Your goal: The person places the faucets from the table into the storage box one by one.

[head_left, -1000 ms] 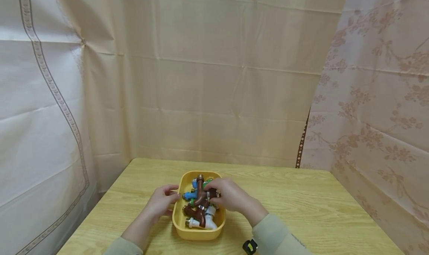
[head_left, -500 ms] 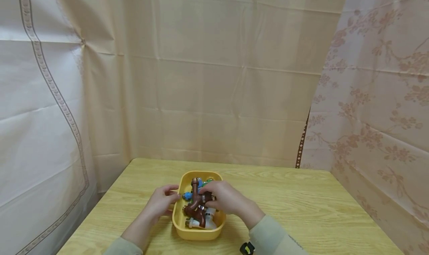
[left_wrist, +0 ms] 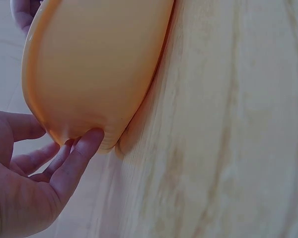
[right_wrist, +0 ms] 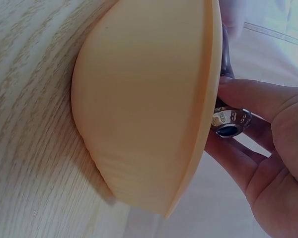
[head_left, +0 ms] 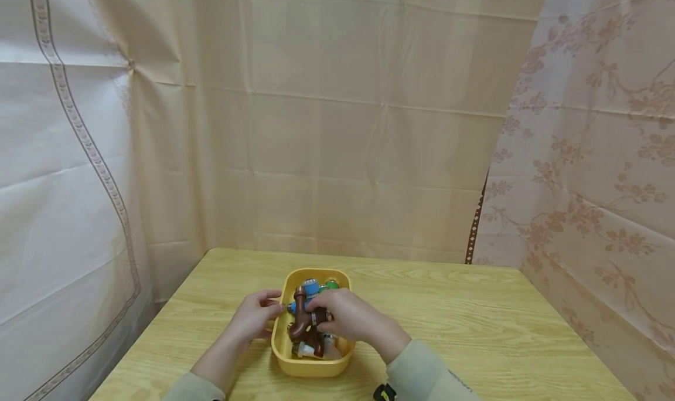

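Note:
In the head view, a yellow plastic tub (head_left: 311, 369) holds several tap-like pipe pieces. My right hand (head_left: 350, 318) reaches over the tub's right rim and grips a brown tap (head_left: 301, 313) between thumb and fingers. The right wrist view shows the tap's metal ring end (right_wrist: 231, 121) between the fingers, just beyond the rim. My left hand (head_left: 255, 316) holds the tub's left side, thumb at the rim and fingertips against the outer wall (left_wrist: 99, 89). Beneath the held tap lie another brown piece (head_left: 318, 345) and a white tap (head_left: 307, 349). The right hand partly hides the pile.
Blue (head_left: 310, 286) and green (head_left: 331, 284) pieces lie at the tub's far end. The tub stands on a wood-grain table (head_left: 448, 313). A small black-and-yellow object (head_left: 385, 392) appears by the right sleeve. Curtains (head_left: 343, 155) hang behind and on both sides.
My right hand has drawn the brown tap leftward and toward me within the tub, uncovering more of the blue piece at the far end. The left hand and tub keep their places.

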### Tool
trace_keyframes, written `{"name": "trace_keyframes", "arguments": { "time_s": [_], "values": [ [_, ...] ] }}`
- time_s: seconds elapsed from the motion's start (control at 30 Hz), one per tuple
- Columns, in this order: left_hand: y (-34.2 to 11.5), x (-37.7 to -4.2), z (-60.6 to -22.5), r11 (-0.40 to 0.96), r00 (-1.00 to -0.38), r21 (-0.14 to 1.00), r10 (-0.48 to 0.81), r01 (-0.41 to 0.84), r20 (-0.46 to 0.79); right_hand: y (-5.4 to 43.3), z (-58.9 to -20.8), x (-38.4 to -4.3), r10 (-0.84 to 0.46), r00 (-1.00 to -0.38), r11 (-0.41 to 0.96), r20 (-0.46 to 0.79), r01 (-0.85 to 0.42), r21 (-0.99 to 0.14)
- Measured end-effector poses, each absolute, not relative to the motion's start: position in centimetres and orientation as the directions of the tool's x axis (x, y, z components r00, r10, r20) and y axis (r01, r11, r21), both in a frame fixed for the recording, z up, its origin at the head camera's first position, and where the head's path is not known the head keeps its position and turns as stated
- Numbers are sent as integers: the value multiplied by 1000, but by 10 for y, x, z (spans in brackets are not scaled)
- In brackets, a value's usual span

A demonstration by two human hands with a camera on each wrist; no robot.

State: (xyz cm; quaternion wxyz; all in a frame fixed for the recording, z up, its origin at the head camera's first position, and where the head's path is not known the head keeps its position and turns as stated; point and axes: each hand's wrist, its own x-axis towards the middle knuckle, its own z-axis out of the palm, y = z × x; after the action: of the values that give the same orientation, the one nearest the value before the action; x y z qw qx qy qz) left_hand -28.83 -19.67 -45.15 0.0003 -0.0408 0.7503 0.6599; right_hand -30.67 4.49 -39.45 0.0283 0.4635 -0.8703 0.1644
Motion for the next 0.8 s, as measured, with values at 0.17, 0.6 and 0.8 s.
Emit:
{"name": "trace_keyframes", "arguments": {
  "time_s": [0.17, 0.6, 0.8],
  "values": [
    [-196, -288, -452, 127, -996, 990, -66, -63, -55, 43, -393, -305, -792, -578, 525, 195, -809, -264],
    [-197, -287, -450, 132, -997, 989, -53, -62, -55, 42, -387, -300, -797, -568, 479, 208, -802, -358],
    [-198, -288, -450, 152, -997, 986, -55, -67, -59, 44, -388, -302, -790, -577, 493, 205, -798, -346]
  ]
}}
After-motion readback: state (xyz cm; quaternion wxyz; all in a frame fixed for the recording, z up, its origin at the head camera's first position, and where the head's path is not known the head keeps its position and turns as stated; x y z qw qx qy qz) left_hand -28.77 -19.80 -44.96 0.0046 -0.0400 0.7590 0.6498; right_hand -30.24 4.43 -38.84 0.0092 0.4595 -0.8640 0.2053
